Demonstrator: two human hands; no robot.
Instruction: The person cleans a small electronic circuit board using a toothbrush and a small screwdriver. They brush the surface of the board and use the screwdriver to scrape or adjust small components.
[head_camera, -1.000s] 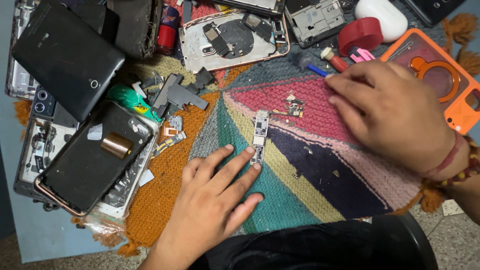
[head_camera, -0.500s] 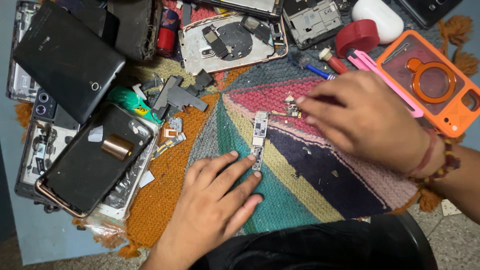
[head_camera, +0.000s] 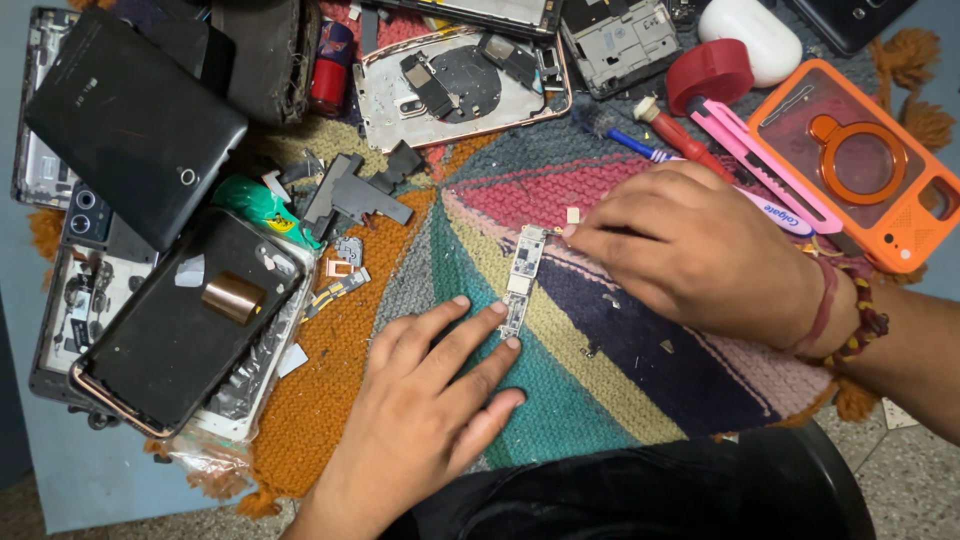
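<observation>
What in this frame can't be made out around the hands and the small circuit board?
Head view only:
- Whether the right hand pinches anything: its fingertips at the top of the circuit board cover it.
- The board's components: too small.
- The pink utility knife: its lower end hidden by the right hand.
- The left hand: forearm cut off by the bottom edge.

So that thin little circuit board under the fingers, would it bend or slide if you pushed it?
The board looks stiff rather than floppy: it lies flat and straight on the knitted mat. It is probably very light, being narrow and thin. The rough knit likely keeps it from sliding, and the left hand pins its lower end while the right hand touches the top.
</observation>
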